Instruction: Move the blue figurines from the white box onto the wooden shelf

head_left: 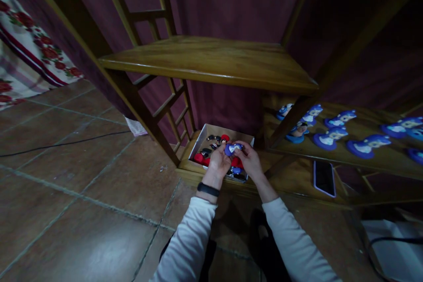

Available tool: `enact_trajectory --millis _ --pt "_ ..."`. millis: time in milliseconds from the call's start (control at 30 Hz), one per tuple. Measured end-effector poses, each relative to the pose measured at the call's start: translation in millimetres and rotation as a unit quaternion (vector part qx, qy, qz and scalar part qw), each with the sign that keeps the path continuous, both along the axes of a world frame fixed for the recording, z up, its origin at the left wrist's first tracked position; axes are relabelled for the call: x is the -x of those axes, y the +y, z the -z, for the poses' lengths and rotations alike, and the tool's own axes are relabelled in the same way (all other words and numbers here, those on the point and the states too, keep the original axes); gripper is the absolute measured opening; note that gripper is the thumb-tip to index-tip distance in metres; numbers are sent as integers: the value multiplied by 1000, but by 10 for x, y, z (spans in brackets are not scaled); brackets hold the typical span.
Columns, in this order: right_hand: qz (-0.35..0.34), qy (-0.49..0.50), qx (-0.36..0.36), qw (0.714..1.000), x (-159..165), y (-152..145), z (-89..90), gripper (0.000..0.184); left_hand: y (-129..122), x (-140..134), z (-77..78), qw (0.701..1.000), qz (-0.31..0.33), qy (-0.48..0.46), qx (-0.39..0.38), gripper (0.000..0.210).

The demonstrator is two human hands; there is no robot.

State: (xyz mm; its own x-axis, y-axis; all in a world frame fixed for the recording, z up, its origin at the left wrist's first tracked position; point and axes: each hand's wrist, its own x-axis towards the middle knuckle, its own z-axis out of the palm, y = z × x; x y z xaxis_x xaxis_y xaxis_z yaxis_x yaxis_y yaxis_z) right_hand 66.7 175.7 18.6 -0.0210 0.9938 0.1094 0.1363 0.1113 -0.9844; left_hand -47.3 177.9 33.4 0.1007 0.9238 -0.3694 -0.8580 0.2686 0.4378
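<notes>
Two white sleeves (194,238) come up from the bottom. The left hand (219,163) has a black band (208,189) on its wrist. The right hand (249,161) is just beside it. Both hands have their fingers curled round one small blue toy (232,148), holding it from each side so it stays up over the box (205,137). The box sits on the low shelf and has red and dark toys in it. More blue toys (333,137) stand in rows on the shelf (363,158) to the right, with a phone (324,178) lying flat below them.
</notes>
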Motion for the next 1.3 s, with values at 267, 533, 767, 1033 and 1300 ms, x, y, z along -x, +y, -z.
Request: enact_trajectory --millis 267,533,767,1033,1300 --pt "6 35 4 999 -69 49 136 33 8 -86 -4 1000 -8 -13 16 23" --pt "-27 -15 -26 999 -97 30 83 33 14 -90 -29 999 -18 -27 36 24" --pt "-51 -84 -55 994 -110 26 21 31 -27 -46 -75 999 -6 -28 34 26" --pt "-58 -191 -132 971 -87 -28 -82 28 -25 -19 -33 999 -7 -37 35 27" --pt "-60 -216 -161 961 -48 -51 -88 27 -28 -89 21 998 -56 -23 27 27"
